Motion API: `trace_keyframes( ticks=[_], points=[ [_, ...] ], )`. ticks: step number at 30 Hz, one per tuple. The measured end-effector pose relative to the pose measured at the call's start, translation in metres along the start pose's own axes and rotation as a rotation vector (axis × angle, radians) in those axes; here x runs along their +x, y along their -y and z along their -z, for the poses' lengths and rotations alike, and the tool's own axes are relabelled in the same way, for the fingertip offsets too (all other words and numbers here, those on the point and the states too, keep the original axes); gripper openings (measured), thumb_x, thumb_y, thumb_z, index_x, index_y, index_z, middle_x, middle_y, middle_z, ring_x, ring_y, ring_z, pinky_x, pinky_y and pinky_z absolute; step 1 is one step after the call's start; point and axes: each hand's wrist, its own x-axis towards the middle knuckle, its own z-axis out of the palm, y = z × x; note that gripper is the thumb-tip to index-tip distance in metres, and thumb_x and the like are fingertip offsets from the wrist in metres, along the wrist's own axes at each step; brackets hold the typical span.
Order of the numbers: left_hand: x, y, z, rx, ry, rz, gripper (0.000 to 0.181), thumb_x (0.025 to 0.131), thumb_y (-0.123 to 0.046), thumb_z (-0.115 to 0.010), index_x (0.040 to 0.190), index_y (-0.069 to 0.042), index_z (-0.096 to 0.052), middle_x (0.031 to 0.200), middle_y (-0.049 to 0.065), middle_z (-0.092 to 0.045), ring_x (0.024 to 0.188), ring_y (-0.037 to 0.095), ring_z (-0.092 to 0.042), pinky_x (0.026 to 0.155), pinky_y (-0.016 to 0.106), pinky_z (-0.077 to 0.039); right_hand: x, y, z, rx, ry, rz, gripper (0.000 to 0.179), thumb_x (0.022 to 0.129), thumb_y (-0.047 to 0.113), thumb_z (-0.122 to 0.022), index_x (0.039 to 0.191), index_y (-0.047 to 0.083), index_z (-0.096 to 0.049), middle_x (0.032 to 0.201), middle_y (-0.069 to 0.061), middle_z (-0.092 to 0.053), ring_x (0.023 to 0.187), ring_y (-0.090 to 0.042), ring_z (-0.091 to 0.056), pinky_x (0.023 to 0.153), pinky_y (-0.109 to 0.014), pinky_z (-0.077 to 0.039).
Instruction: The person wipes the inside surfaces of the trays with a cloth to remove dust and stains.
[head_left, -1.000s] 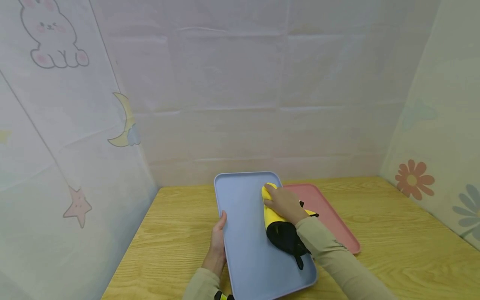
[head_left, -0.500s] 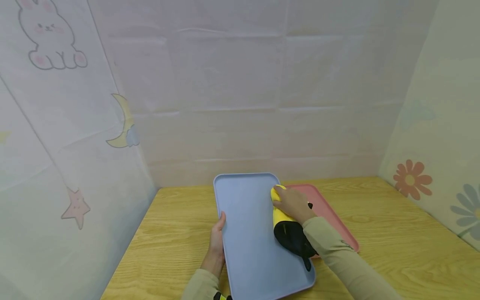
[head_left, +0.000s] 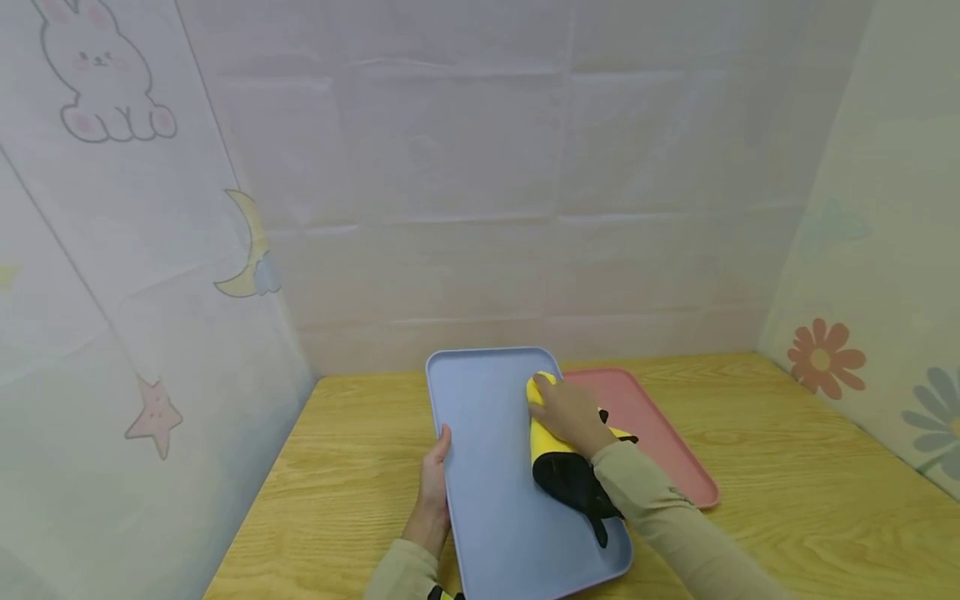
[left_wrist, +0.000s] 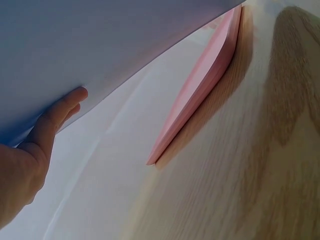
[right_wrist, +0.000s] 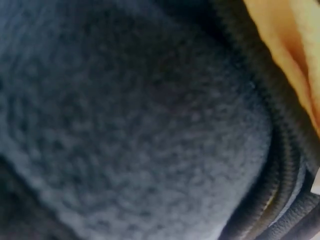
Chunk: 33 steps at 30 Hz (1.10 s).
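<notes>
A blue rectangular tray (head_left: 491,467) is tilted up toward me above the table. My left hand (head_left: 432,487) grips its left edge, thumb along the rim. In the left wrist view the fingers (left_wrist: 47,122) lie against the tray's underside. My right hand (head_left: 572,414) holds a bunched yellow and black cloth (head_left: 564,477) and presses it on the right half of the tray's face. A black tail of the cloth hangs toward the lower right corner. Fuzzy dark fabric with ribbed edging, part of the cloth (right_wrist: 150,125), fills the right wrist view.
A pink tray (head_left: 671,454) lies on the wood-grain table (head_left: 345,467), partly behind the blue tray and right arm. A pale sheet wall (head_left: 480,208) rises at the back, with printed sheets on both sides.
My right hand has slid the cloth toward the tray's right edge and then back left, close to where it was. My left hand and the blue tray have barely moved.
</notes>
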Motion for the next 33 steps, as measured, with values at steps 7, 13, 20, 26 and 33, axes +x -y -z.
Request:
trace_keyframes(
  ticks=[7, 13, 20, 26, 33],
  points=[
    [-0.001, 0.003, 0.001, 0.019, -0.032, 0.012, 0.038, 0.097, -0.042, -0.022, 0.109, -0.015, -0.046, 0.096, -0.003, -0.058, 0.087, 0.009, -0.054, 0.076, 0.023, -0.042, 0.001, 0.029, -0.001, 0.035, 0.013, 0.029, 0.044, 0.085, 0.027, -0.056, 0.122, 0.005, -0.047, 0.092, -0.017, -0.057, 0.062, -0.022, -0.048, 0.053, -0.033, -0.040],
    [0.001, 0.005, 0.003, 0.016, -0.017, -0.002, 0.041, 0.097, -0.042, -0.022, 0.119, -0.016, -0.044, 0.108, -0.003, -0.053, 0.099, 0.008, -0.049, 0.086, 0.025, -0.037, 0.004, 0.055, -0.002, 0.034, 0.005, 0.069, 0.046, 0.084, 0.027, -0.056, 0.124, 0.007, -0.047, 0.093, -0.017, -0.057, 0.062, -0.022, -0.048, 0.054, -0.034, -0.041],
    [0.004, 0.007, 0.004, -0.022, 0.008, -0.026, 0.046, 0.097, -0.044, -0.021, 0.129, -0.015, -0.036, 0.116, -0.004, -0.052, 0.106, 0.009, -0.048, 0.093, 0.025, -0.034, 0.001, 0.085, -0.001, -0.014, -0.069, 0.195, 0.043, 0.084, 0.027, -0.055, 0.121, 0.006, -0.049, 0.081, -0.013, -0.056, 0.054, -0.018, -0.046, 0.045, -0.031, -0.040],
    [0.005, 0.007, -0.001, 0.026, -0.039, -0.092, 0.058, 0.093, -0.053, -0.022, 0.137, -0.015, -0.024, 0.116, -0.006, -0.050, 0.104, 0.008, -0.047, 0.093, 0.024, -0.032, -0.004, 0.107, 0.005, -0.017, -0.078, 0.241, 0.040, 0.089, 0.030, -0.051, 0.121, 0.006, -0.049, 0.082, -0.013, -0.056, 0.055, -0.017, -0.047, 0.045, -0.029, -0.040],
    [0.004, 0.006, -0.006, 0.089, -0.131, -0.103, 0.068, 0.084, -0.066, -0.026, 0.131, -0.018, -0.032, 0.105, -0.008, -0.051, 0.093, 0.005, -0.048, 0.085, 0.021, -0.036, -0.004, 0.117, 0.007, -0.014, -0.080, 0.237, 0.040, 0.091, 0.032, -0.047, 0.122, 0.007, -0.048, 0.082, -0.012, -0.056, 0.056, -0.017, -0.047, 0.046, -0.028, -0.040]
  ],
)
